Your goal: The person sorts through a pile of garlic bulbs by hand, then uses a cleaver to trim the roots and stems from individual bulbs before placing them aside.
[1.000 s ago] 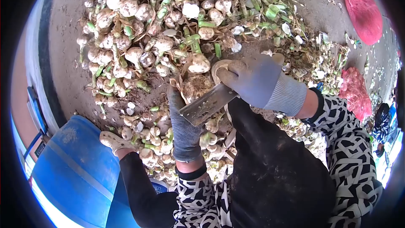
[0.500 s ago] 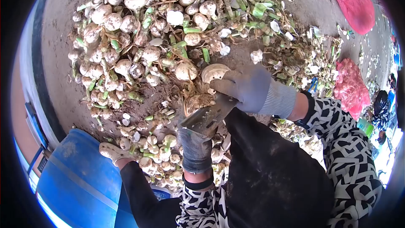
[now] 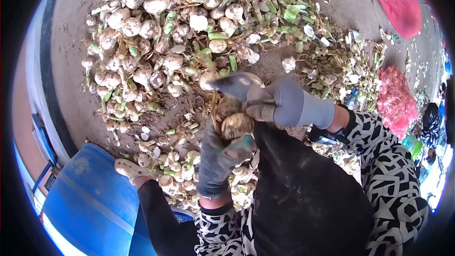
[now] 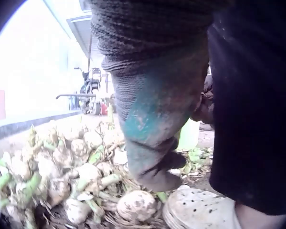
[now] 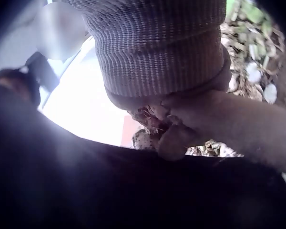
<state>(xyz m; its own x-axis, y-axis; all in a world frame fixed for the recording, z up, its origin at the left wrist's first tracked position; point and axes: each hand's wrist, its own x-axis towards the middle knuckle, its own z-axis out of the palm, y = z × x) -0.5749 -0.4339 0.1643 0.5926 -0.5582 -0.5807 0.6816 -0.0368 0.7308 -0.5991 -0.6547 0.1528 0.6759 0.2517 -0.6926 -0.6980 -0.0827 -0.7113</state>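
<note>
Rolled into clear view since the earlier frame, the round, brown-stained white garlic bulb (image 3: pixel 238 126) sat in the upper part of the left hand (image 3: pixel 217 159), in a grey knit glove with a green-tinted palm, its fingers clamped around the bulb. Meanwhile the flat grey metal blade (image 3: pixel 231 85), blurred, had swung to the bulb's far side. Gripping it was the right hand (image 3: pixel 288 102), in a grey glove, just beside the bulb; thumb contact could not be confirmed. Step in hand, as judged: trimming the bulb. Next move called for a steady hold, fingers clear of the edge. Beyond lay a heap of soiled white, green-stemmed garlic (image 3: pixel 131 27).
</note>
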